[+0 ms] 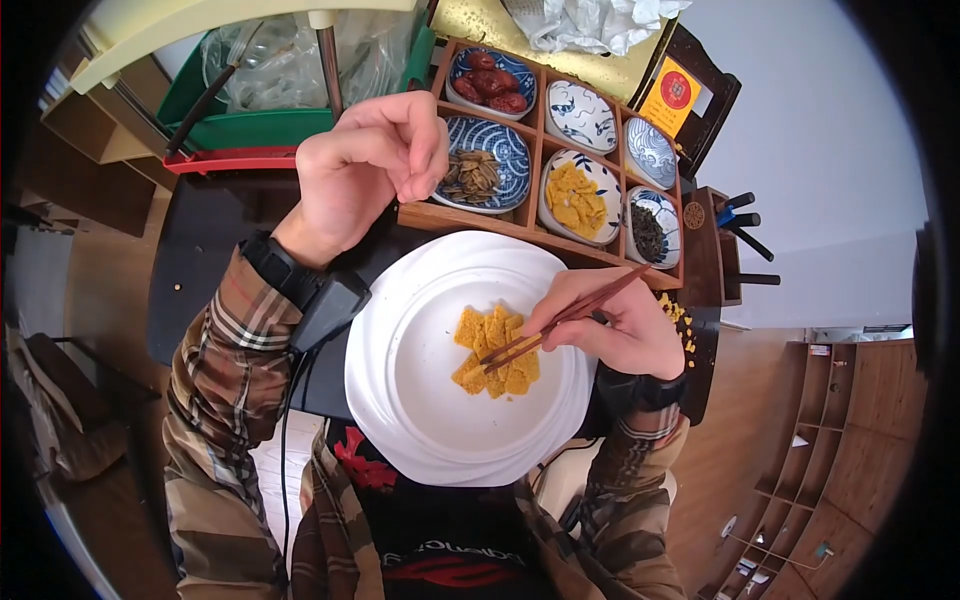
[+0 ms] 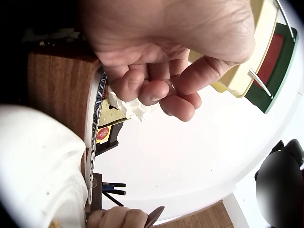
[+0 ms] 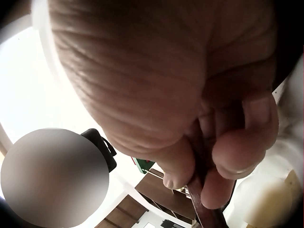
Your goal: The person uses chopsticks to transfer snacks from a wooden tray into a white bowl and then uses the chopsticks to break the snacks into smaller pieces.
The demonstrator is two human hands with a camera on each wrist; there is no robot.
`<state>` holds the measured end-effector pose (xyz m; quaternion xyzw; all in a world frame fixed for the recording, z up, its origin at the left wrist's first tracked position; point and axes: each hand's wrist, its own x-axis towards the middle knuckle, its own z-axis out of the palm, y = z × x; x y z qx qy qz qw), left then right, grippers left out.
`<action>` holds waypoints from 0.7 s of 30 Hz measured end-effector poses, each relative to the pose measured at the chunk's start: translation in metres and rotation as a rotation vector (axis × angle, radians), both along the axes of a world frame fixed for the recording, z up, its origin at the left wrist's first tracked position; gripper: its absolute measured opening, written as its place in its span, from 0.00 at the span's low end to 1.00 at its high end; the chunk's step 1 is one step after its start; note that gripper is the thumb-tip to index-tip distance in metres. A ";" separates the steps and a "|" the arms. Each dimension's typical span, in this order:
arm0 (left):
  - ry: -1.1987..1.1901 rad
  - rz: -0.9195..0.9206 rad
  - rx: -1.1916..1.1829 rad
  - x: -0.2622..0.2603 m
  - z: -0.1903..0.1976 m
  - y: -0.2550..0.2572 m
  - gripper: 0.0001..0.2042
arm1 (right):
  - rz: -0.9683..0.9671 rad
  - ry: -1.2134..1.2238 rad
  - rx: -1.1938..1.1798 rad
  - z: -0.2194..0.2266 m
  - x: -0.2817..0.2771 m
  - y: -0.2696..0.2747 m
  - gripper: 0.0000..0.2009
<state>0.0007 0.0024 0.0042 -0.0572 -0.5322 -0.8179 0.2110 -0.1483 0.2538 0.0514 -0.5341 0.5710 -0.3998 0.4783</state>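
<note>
My right hand [image 1: 630,325] grips a pair of dark brown chopsticks [image 1: 592,302] at the right side of a large white bowl [image 1: 400,440]. Their tips reach into a pile of flat yellow crisp pieces [image 1: 515,375] on the bowl's bottom. The right wrist view shows the chopsticks [image 3: 202,209] between thumb and fingers. Raised above the bowl's far left rim, my left hand [image 1: 365,170] has loosely curled fingers; nothing shows in it. In the left wrist view its thumb [image 2: 204,76] lies against the fingers. Near it stands a blue patterned bowl [image 1: 508,150] of striped seeds.
Beyond the white bowl stands a divided wooden tray [image 1: 520,228] with patterned bowls of red dates [image 1: 492,82], yellow pieces [image 1: 577,200] and dark leaves [image 1: 648,235]. A green bin [image 1: 240,130] with plastic bags is at far left. Yellow crumbs [image 1: 680,315] lie right.
</note>
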 end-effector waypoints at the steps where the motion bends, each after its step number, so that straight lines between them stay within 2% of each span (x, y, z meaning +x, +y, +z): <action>1: 0.003 0.000 0.002 0.000 0.000 0.000 0.04 | 0.014 0.005 -0.005 -0.001 0.000 -0.001 0.09; 18: 0.008 -0.005 -0.004 0.000 0.000 -0.001 0.04 | -0.065 0.021 -0.038 -0.001 -0.006 0.004 0.08; 21: 0.034 -0.024 0.022 -0.001 -0.005 -0.003 0.03 | -0.099 0.014 -0.110 -0.002 -0.004 0.005 0.10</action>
